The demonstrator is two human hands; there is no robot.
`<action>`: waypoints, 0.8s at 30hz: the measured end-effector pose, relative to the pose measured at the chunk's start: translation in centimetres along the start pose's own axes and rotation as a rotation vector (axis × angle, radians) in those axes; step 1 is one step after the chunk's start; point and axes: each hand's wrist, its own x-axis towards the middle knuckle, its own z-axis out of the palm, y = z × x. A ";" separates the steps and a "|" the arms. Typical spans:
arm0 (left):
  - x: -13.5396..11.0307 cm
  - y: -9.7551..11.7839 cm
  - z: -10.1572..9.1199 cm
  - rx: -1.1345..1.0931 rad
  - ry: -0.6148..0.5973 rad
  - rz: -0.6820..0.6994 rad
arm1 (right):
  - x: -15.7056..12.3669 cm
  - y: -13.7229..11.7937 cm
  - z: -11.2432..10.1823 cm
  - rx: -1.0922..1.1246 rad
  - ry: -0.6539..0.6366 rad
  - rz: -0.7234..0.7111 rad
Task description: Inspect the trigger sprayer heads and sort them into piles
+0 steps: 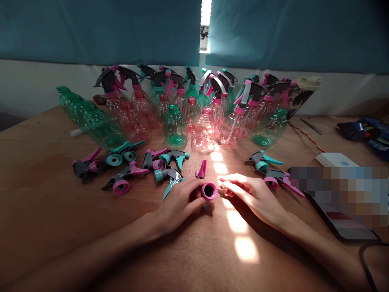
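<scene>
My left hand [182, 199] is closed around a trigger spray head with a pink collar [209, 190]. The collar's dark opening faces me, and a pink trigger sticks up beyond my fingers. Just to the right, my right hand [247, 194] has its thumb and fingertips drawn together beside the collar, apart from it. Whether something small sits in that pinch is hidden. Loose spray heads lie around: a teal one [168, 177] touches or nearly touches my left hand, several more are to the left, and a pink one [272, 180] lies by my right hand.
Behind stand several green and pink clear bottles, such as a green bottle [175, 127] and a pink bottle [204, 132], many with heads fitted. At right are a tablet-like device [343, 219], a white box [337, 159], tweezers [311, 126] and a cable [364, 263].
</scene>
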 end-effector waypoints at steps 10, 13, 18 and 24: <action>0.1 0.2 0.1 0.016 -0.059 0.054 | -1.0 -1.9 1.1 0.384 -0.065 0.142; 0.1 0.2 0.2 0.035 -0.069 0.104 | -1.2 -1.5 1.7 0.425 -0.086 0.167; -0.3 0.0 0.7 0.093 -0.085 0.140 | -1.5 -1.4 2.0 0.429 -0.064 0.209; -0.5 -0.1 1.0 0.159 -0.112 0.157 | -1.1 -1.2 1.4 0.306 -0.083 0.148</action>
